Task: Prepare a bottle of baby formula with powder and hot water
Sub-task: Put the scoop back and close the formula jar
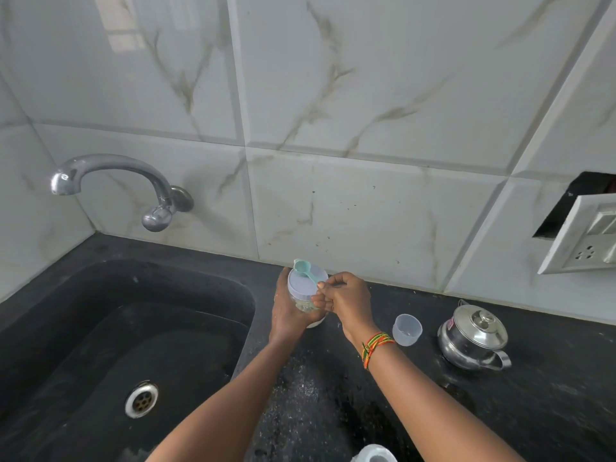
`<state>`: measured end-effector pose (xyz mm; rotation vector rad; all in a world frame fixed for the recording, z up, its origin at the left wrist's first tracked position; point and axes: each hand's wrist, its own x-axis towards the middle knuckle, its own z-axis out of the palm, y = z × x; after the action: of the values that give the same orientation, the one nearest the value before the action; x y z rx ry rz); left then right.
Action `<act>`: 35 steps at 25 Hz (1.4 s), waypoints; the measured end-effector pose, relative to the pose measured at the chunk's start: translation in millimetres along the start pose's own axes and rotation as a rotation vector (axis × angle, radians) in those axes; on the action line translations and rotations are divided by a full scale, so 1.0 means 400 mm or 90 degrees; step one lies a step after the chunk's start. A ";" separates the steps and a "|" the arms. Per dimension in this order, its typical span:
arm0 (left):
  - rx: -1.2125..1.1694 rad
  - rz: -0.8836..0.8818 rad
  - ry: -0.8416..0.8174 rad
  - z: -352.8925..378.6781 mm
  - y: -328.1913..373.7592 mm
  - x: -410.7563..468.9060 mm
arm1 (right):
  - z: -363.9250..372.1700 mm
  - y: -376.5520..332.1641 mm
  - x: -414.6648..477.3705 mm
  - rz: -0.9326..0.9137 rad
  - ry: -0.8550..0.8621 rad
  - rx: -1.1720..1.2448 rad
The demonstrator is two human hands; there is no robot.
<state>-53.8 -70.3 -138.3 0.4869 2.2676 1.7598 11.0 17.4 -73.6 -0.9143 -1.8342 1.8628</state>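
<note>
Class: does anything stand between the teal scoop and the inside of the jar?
Yes: the pale lid is on the jar. The scoop, pinched by the right hand, lies across the lid; the left hand grips the jar.

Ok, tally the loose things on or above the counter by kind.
Lilac-lidded jar: 1, in the left hand
Teal scoop: 1, in the right hand
Clear plastic cup: 1
Lidded steel pot: 1
White object cut off at bottom edge: 1
Total: 5
</note>
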 end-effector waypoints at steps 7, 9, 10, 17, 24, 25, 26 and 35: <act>0.009 -0.047 0.006 0.006 -0.006 0.006 | 0.004 0.001 0.001 0.020 0.027 -0.010; -0.001 -0.048 0.007 0.007 -0.004 0.007 | 0.002 -0.001 0.002 0.023 0.032 -0.025; -0.003 -0.047 0.003 0.005 -0.002 0.007 | 0.002 0.000 0.003 0.027 0.030 -0.031; -0.023 -0.053 -0.028 -0.034 0.015 -0.031 | -0.015 -0.002 -0.012 0.039 0.061 -0.097; 0.028 -0.032 -0.028 -0.077 0.049 -0.169 | -0.049 -0.007 -0.108 -0.055 0.180 -0.226; 0.039 -0.027 -0.032 -0.082 0.052 -0.192 | -0.061 -0.008 -0.123 -0.063 0.194 -0.224; 0.055 -0.026 -0.039 -0.085 0.049 -0.218 | -0.076 -0.004 -0.142 -0.067 0.208 -0.220; 0.168 -0.009 -0.322 -0.051 -0.019 -0.380 | -0.282 0.107 -0.229 -0.057 0.470 -0.312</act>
<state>77.3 -150.3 -143.8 0.8525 2.1205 1.1592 160.2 36.3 -91.9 -1.4097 -1.7927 0.8247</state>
